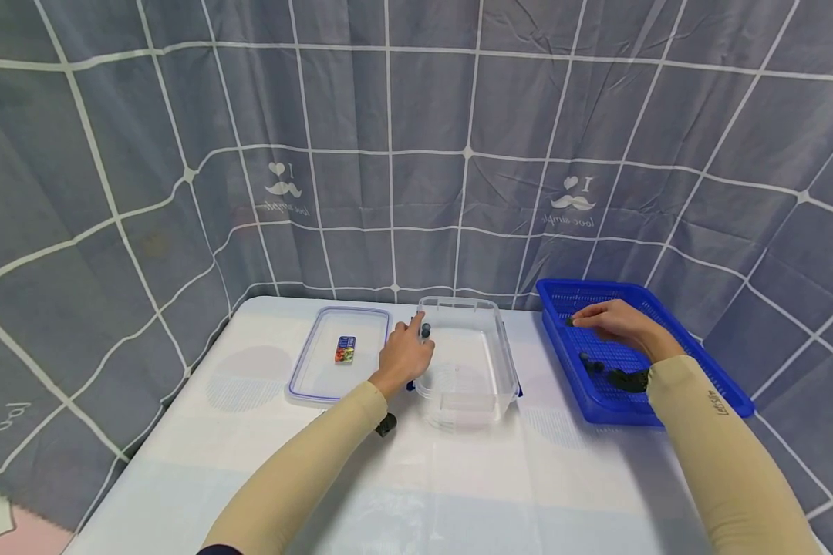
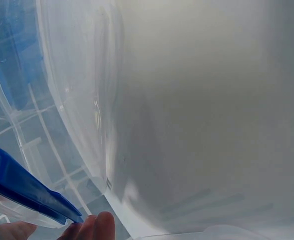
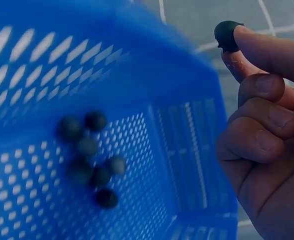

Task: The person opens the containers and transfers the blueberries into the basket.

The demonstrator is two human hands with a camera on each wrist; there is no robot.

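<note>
In the head view my left hand (image 1: 404,351) grips the left side of a clear plastic container (image 1: 467,408), its fingers by the wall. The left wrist view shows its fingertips (image 2: 105,225) close under a blue side latch (image 2: 27,192). Dark blueberries (image 1: 426,331) show beside that hand, near the container's left wall. My right hand (image 1: 614,322) is over a blue plastic basket (image 1: 701,366). Between thumb and index finger it pinches one blueberry (image 3: 227,36), with the other fingers curled in. Several more blueberries (image 3: 101,176) lie on the basket's perforated bottom.
Left of the container, a clear lid (image 1: 312,354) with a blue-edged seal lies flat, bearing a small colourful label (image 1: 345,349). A white patterned cloth (image 1: 416,478) covers the table. A grey checked curtain (image 1: 423,185) hangs close behind and at the sides.
</note>
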